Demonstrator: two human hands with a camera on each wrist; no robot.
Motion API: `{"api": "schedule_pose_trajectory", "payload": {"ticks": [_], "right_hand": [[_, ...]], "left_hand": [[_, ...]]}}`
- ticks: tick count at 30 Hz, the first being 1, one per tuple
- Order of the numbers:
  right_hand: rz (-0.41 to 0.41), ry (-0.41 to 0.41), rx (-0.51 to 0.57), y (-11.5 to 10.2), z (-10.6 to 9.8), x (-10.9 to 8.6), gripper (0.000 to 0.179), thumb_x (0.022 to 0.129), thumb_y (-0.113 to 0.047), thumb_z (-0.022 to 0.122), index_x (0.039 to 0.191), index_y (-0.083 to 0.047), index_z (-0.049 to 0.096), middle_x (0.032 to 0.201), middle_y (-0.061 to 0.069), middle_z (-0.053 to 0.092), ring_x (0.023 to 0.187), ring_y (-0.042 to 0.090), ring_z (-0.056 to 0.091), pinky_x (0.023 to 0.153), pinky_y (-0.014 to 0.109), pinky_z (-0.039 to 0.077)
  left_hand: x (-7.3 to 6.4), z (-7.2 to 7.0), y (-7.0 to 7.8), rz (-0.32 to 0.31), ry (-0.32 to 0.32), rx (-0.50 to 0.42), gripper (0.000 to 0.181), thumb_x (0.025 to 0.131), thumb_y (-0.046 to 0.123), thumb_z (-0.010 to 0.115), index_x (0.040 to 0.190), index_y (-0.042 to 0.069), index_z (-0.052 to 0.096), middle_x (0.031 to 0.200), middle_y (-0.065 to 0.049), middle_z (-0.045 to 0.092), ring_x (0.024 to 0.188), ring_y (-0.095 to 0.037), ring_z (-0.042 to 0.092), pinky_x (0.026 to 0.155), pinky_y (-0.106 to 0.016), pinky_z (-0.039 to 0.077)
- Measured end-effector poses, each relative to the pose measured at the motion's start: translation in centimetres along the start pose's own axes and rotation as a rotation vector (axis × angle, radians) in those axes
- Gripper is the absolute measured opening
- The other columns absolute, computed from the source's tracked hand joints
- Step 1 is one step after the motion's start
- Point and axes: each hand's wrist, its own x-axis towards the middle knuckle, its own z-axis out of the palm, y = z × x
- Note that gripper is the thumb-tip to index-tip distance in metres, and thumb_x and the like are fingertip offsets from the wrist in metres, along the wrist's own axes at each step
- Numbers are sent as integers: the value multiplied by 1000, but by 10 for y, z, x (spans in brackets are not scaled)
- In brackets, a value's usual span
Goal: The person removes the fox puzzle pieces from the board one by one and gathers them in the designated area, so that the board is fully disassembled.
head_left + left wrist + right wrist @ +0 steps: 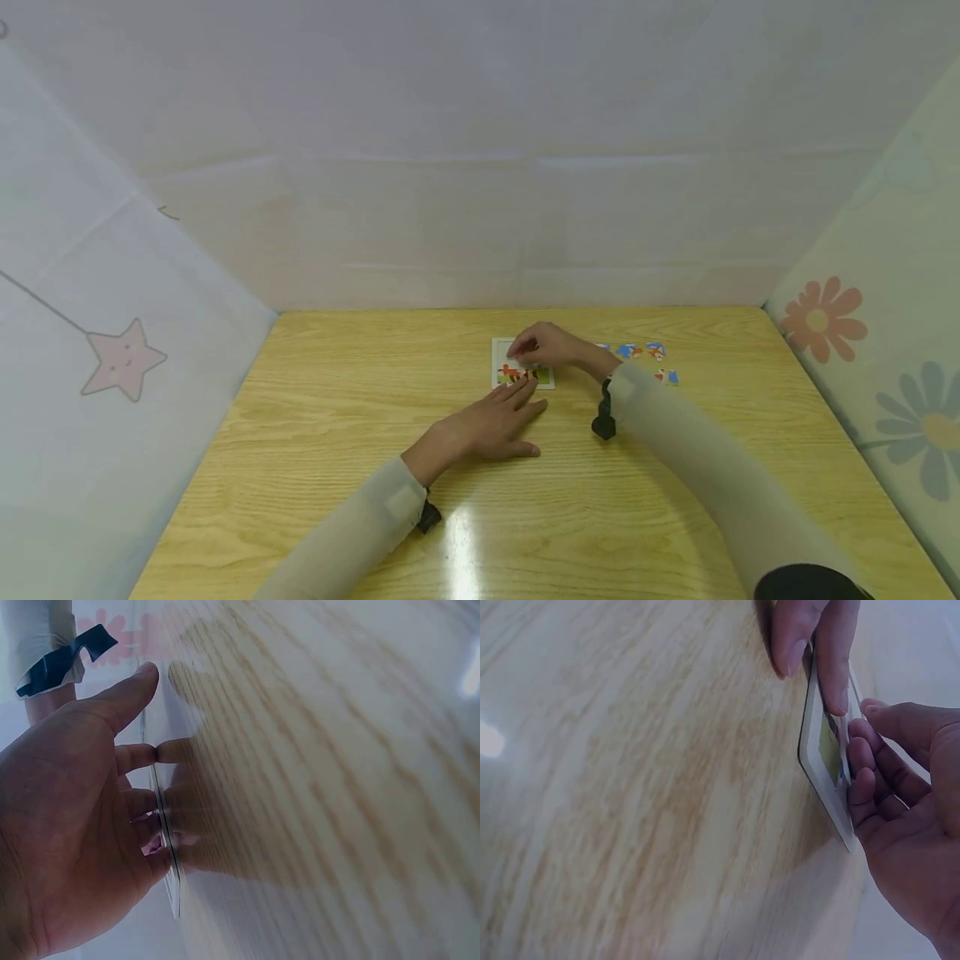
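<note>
the left hand (498, 427), straight-fingered and gripping nothing, touches a white tray (495, 360) of printed pieces (512, 372); the right hand (547, 343) bends its fingers over it, grip unclear; rightward lie loose cutouts (627, 351).

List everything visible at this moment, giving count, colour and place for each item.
Rectangular wooden table: 1, yellow-tan, centre
Flat rectangular puzzle tray: 1, white-rimmed, on the table's far middle
Printed pieces in the tray: count unclear, red and green, near half, partly covered
Loose flat puzzle pieces: at least 4, mostly blue, orange and white, right of the tray
Sheet walls: 3, whitish, back and both sides
Star print: 1, pink, left wall
Large flower prints: 2, one red, one grey-blue, right wall
Rounded object: 1, black, bottom right edge, unidentifiable
Wrist devices: 2, black, one per arm
Sleeves: 2, cream, forearms
Left hand: 1, bare, fingertips at the tray's near edge
Right hand: 1, bare, fingers bent over the tray
</note>
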Motion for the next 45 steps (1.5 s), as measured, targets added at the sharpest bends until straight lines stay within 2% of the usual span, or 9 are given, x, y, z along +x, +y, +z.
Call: {"api": "schedule_pose_trajectory", "payload": {"ticks": [8, 20, 25, 32, 45], "right_hand": [[14, -26, 33, 3, 4, 5, 24, 103, -1, 64, 123, 0, 76, 111, 10, 75, 93, 15, 66, 83, 30, 56], [-9, -19, 30, 1, 8, 6, 24, 103, 0, 62, 122, 0, 77, 110, 12, 73, 90, 18, 66, 77, 28, 55], [-13, -41, 34, -1, 7, 7, 24, 104, 1, 61, 121, 1, 77, 110, 13, 73, 89, 19, 66, 77, 27, 55], [27, -78, 71, -1, 6, 9, 23, 106, -1, 59, 122, 2, 75, 100, 12, 74, 76, 16, 59, 70, 27, 51], [16, -77, 110, 0, 7, 11, 17, 105, -2, 64, 118, 3, 74, 104, 14, 75, 85, 18, 66, 75, 29, 54]], "left_hand": [[-1, -2, 1, -2, -12, -5, 81, 106, 61, 51, 170, 17, 27, 178, -15, 1, 165, -31, 8, 131, -50, 21], [0, -2, -2, 3, -10, -30, 81, 106, 62, 52, 170, 17, 28, 178, -13, 2, 165, -30, 7, 131, -49, 20], [0, -1, -3, 11, -3, -24, 81, 106, 62, 52, 169, 17, 29, 178, -14, 2, 165, -30, 7, 131, -49, 20], [-1, -3, -4, 25, 6, -31, 81, 106, 61, 53, 169, 15, 30, 178, -15, 3, 164, -31, 8, 131, -50, 22], [0, -1, -5, 26, 1, -42, 81, 106, 61, 54, 169, 15, 30, 178, -15, 4, 164, -32, 10, 131, -51, 22]]}}
